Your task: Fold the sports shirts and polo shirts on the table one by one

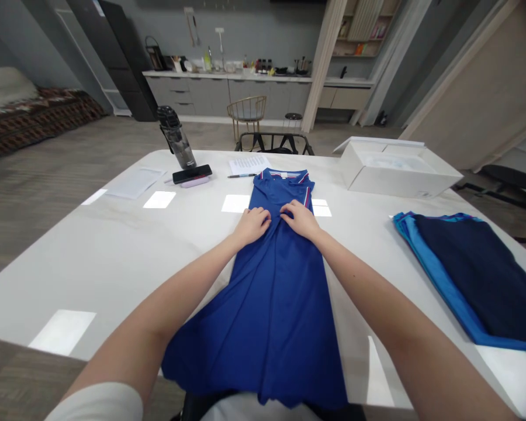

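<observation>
Left hand [252, 225] and right hand [301, 218] touched blue shirt [283, 298] | fingers curled narrow, pinch couldn't be told | uneven tugging risked deepening its creases

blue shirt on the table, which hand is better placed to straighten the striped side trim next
Probably the right hand: it touches the blue shirt just short of the striped side trim, on the same side. The left hand is toward the other edge, farther away.
</observation>
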Action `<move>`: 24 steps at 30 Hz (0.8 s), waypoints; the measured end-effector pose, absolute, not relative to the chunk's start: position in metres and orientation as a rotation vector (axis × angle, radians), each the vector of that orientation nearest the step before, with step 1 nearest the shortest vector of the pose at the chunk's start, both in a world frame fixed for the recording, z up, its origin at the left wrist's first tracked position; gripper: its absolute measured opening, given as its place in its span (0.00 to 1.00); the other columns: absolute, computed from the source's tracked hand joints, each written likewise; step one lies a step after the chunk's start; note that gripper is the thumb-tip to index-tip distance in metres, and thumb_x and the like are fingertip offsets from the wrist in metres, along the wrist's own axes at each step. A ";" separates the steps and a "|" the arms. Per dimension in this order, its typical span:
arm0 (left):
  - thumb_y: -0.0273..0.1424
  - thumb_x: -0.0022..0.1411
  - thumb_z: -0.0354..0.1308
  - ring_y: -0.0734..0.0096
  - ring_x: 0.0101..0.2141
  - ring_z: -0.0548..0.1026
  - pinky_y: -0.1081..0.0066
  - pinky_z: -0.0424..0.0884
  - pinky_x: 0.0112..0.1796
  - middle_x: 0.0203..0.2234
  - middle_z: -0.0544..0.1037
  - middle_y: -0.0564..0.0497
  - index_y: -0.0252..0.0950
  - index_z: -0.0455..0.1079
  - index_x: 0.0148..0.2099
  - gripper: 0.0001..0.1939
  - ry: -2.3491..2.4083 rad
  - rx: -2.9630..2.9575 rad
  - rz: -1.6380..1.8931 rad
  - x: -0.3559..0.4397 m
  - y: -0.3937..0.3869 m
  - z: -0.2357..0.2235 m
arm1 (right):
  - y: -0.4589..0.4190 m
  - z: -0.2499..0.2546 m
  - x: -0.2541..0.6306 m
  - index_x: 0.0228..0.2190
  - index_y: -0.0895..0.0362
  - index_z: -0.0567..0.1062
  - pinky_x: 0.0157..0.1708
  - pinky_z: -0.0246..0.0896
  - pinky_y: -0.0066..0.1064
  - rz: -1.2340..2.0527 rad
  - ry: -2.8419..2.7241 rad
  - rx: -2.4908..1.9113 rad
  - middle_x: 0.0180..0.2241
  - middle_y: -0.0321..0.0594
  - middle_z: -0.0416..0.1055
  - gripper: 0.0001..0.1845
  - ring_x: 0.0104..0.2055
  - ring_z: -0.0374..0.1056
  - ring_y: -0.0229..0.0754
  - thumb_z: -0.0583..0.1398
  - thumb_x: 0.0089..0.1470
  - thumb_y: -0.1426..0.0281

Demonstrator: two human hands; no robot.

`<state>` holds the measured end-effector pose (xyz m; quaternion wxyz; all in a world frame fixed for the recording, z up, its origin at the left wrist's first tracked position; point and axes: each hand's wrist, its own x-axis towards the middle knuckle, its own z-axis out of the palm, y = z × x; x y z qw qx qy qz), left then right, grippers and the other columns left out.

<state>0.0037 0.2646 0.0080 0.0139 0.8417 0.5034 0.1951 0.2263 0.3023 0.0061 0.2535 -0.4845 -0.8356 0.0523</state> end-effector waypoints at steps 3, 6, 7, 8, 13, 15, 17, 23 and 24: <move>0.33 0.71 0.52 0.62 0.41 0.75 0.64 0.67 0.45 0.37 0.78 0.48 0.38 0.73 0.44 0.09 1.499 2.564 0.537 -0.003 0.233 0.006 | 0.270 0.005 0.214 0.40 0.53 0.79 0.45 0.65 0.33 0.320 -2.346 -1.207 0.40 0.40 0.71 0.07 0.42 0.70 0.43 0.61 0.62 0.71; 0.35 0.72 0.50 0.65 0.37 0.76 0.68 0.68 0.41 0.35 0.79 0.50 0.39 0.73 0.43 0.11 1.463 2.487 0.512 -0.009 0.204 0.002 | 0.241 0.003 0.206 0.40 0.53 0.79 0.47 0.64 0.33 0.362 -2.376 -1.168 0.41 0.40 0.73 0.08 0.44 0.70 0.43 0.61 0.61 0.74; 0.36 0.72 0.50 0.65 0.37 0.76 0.68 0.68 0.40 0.35 0.79 0.50 0.39 0.73 0.43 0.12 1.470 2.467 0.510 -0.011 0.194 0.002 | 0.232 0.002 0.204 0.41 0.53 0.80 0.48 0.64 0.33 0.361 -2.388 -1.162 0.42 0.41 0.73 0.08 0.46 0.71 0.43 0.61 0.61 0.74; 0.37 0.73 0.50 0.65 0.36 0.77 0.69 0.68 0.39 0.35 0.80 0.49 0.39 0.73 0.42 0.12 1.483 2.450 0.505 -0.012 0.184 0.002 | 0.223 0.001 0.203 0.41 0.53 0.80 0.48 0.64 0.33 0.358 -2.402 -1.159 0.43 0.41 0.73 0.09 0.46 0.71 0.44 0.61 0.61 0.74; 0.42 0.71 0.51 0.63 0.34 0.78 0.69 0.68 0.36 0.33 0.81 0.48 0.39 0.74 0.41 0.15 1.602 2.337 0.371 -0.022 0.138 0.012 | 0.186 0.001 0.195 0.47 0.52 0.79 0.47 0.65 0.34 0.345 -2.487 -1.184 0.46 0.42 0.73 0.12 0.48 0.71 0.45 0.61 0.63 0.72; 0.43 0.69 0.53 0.62 0.35 0.78 0.69 0.69 0.35 0.33 0.81 0.48 0.39 0.75 0.40 0.15 1.657 2.309 0.303 -0.026 0.123 0.015 | 0.173 0.003 0.189 0.50 0.51 0.78 0.46 0.65 0.33 0.333 -2.525 -1.193 0.48 0.42 0.72 0.14 0.49 0.71 0.45 0.60 0.64 0.71; 0.43 0.68 0.54 0.61 0.36 0.79 0.69 0.69 0.36 0.34 0.81 0.47 0.39 0.75 0.39 0.15 1.700 2.297 0.261 -0.029 0.111 0.017 | 0.161 0.006 0.182 0.53 0.50 0.77 0.45 0.64 0.33 0.313 -2.570 -1.193 0.49 0.43 0.71 0.16 0.49 0.71 0.45 0.59 0.65 0.70; 0.43 0.66 0.56 0.58 0.38 0.79 0.67 0.70 0.36 0.35 0.81 0.46 0.39 0.75 0.40 0.14 1.743 2.261 0.212 -0.036 0.081 0.021 | 0.135 0.016 0.161 0.48 0.50 0.79 0.42 0.61 0.32 0.240 -2.680 -1.179 0.46 0.42 0.71 0.12 0.46 0.71 0.45 0.58 0.66 0.69; 0.42 0.66 0.57 0.58 0.38 0.79 0.67 0.71 0.37 0.36 0.82 0.46 0.39 0.75 0.41 0.13 1.739 2.257 0.217 -0.036 0.075 0.022 | 0.132 0.016 0.160 0.47 0.50 0.79 0.42 0.61 0.32 0.235 -2.676 -1.188 0.46 0.42 0.71 0.12 0.46 0.71 0.44 0.59 0.65 0.70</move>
